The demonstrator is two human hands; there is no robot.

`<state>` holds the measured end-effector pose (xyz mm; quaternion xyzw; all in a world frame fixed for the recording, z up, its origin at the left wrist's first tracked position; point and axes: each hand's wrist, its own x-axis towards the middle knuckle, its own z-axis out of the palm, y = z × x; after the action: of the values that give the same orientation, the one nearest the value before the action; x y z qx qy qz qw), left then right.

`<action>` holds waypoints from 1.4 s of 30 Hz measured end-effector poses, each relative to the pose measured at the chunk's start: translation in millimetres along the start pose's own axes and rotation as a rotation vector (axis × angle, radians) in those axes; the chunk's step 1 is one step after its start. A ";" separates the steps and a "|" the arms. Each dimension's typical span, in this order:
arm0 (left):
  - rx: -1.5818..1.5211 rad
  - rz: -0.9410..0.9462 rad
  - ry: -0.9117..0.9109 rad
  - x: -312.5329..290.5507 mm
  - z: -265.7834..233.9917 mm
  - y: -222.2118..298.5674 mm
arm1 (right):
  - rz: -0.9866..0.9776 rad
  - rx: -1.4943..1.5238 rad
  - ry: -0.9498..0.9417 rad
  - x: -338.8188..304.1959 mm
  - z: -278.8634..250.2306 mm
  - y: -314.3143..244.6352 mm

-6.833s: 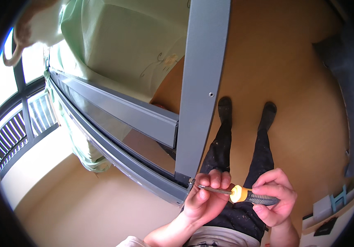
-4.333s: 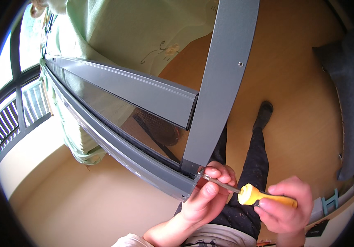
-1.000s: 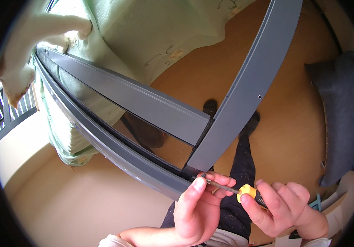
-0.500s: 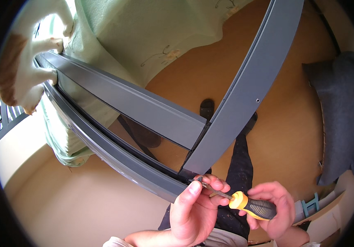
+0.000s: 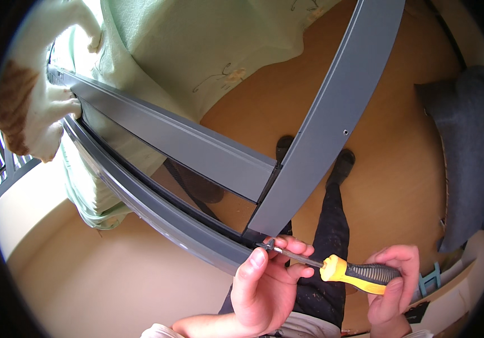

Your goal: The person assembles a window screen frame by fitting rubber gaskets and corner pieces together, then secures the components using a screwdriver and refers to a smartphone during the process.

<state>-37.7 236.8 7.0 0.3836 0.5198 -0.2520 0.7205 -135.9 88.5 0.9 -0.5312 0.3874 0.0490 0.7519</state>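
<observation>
My right hand (image 5: pixel 395 299) is closed round the rear of a yellow-and-black screwdriver (image 5: pixel 360 276), whose shaft points left. Its tip meets a small dark piece (image 5: pixel 270 245) at the thumb and fingertips of my left hand (image 5: pixel 264 290). The left palm is turned up, with its other fingers curled beneath the shaft. Whether the small piece is a screw or a fitting I cannot tell. Just beyond my left fingertips lies the lower corner of a grey metal frame (image 5: pixel 323 129), where a wide upright bar, a crossbar (image 5: pixel 197 146) and a curved-looking edge rail (image 5: pixel 157 205) come together.
A white-and-brown cat (image 5: pixel 39 112) stands at the far left with its paws on the frame. Pale green cloth (image 5: pixel 208 50) hangs behind. Dark grey fabric (image 5: pixel 470 163) lies to the right, above a light blue item (image 5: pixel 430 280). My feet are below the frame on the brown floor.
My right hand and the screwdriver handle have moved to the right. More of the small dark piece shows at my left fingertips. The cat has shifted its forelegs, and the view has moved slightly.
</observation>
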 end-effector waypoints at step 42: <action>-0.072 0.029 -0.363 6.4 -28.7 -9.7 | -0.144 -0.184 -0.115 5.4 7.1 9.6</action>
<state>-58.9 254.8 -6.6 0.3134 0.3845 -0.2879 0.8192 -133.0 96.8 -8.8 -0.6205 0.2985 0.0608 0.7226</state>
